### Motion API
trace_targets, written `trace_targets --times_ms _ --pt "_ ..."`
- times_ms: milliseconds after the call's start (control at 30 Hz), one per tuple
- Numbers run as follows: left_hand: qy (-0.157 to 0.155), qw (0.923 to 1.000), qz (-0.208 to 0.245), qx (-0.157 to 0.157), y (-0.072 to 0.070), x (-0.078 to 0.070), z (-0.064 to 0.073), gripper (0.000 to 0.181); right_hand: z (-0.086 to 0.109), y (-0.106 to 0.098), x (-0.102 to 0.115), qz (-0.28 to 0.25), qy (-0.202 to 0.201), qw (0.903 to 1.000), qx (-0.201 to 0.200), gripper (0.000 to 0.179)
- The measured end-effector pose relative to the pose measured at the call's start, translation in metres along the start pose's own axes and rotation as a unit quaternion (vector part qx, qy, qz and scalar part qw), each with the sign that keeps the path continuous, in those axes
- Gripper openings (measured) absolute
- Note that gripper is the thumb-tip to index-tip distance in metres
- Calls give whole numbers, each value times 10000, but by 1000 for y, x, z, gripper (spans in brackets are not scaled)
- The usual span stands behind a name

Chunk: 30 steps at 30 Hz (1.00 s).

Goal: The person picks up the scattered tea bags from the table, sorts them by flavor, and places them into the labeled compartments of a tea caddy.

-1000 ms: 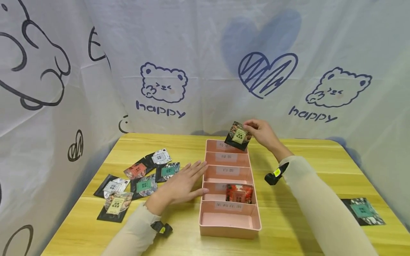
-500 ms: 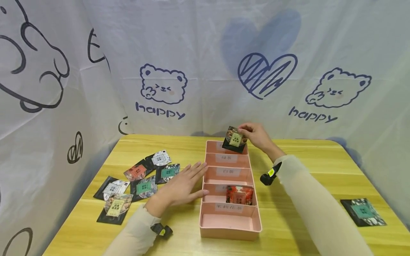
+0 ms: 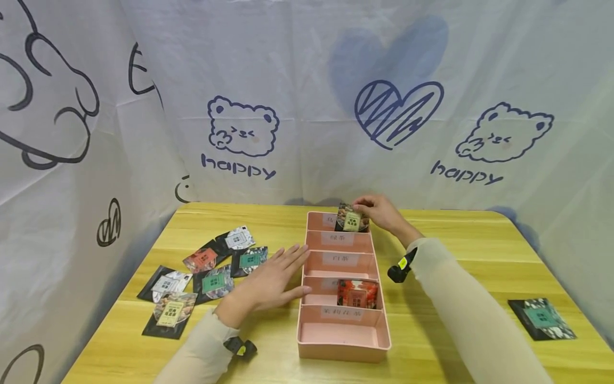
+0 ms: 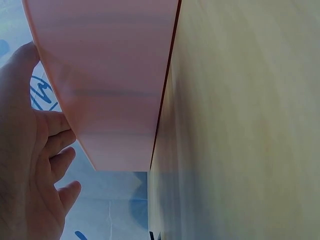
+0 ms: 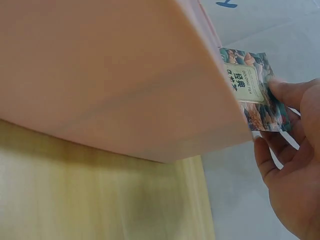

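Observation:
My right hand (image 3: pixel 384 214) pinches the top edge of an oolong tea sachet (image 3: pixel 352 218) with a cream label. The sachet's lower part is down inside the farthest compartment of the pink divided box (image 3: pixel 344 350); in the right wrist view, the same tea sachet (image 5: pixel 250 90) pokes out above the box wall. My left hand (image 3: pixel 268 280) rests against the box's left side, fingers extended; the left wrist view has its fingertips touching the rim. A red tea sachet (image 3: pixel 357 294) stands in the second compartment from the near end.
Several tea sachets lie on the wooden table left of the box, among them a red-labelled sachet (image 3: pixel 201 258) and a cream-labelled sachet (image 3: pixel 169 314). At the right lies a green-labelled sachet (image 3: pixel 542 318). A printed cloth (image 3: pixel 307 64) hangs behind the table.
My right hand has lowered the oolong tea sachet from above the box into the far compartment, shifting slightly left. My left hand has stayed at the box's side.

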State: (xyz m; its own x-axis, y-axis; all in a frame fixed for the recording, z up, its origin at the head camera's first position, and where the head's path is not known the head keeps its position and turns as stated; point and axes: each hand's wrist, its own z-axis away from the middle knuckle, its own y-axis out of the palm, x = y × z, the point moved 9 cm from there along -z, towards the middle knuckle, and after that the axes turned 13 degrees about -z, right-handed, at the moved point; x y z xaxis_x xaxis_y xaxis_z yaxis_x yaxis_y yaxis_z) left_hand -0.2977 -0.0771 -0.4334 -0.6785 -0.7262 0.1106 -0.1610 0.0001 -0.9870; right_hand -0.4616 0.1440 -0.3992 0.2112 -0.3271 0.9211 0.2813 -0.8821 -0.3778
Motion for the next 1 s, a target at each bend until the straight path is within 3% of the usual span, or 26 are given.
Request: trace_targets --times_ms 400,633,1000 --pt "1 10000 4 -72 -1 0 1 84 6 9 -3 386 -270 9988 91 24" --pt "1 10000 16 -38 0 -1 1 84 11 12 -16 391 -254 9989 52 22" --pt "10 10000 -14 -82 -1 0 -1 85 16 10 -9 713 -776 9943 -144 22"
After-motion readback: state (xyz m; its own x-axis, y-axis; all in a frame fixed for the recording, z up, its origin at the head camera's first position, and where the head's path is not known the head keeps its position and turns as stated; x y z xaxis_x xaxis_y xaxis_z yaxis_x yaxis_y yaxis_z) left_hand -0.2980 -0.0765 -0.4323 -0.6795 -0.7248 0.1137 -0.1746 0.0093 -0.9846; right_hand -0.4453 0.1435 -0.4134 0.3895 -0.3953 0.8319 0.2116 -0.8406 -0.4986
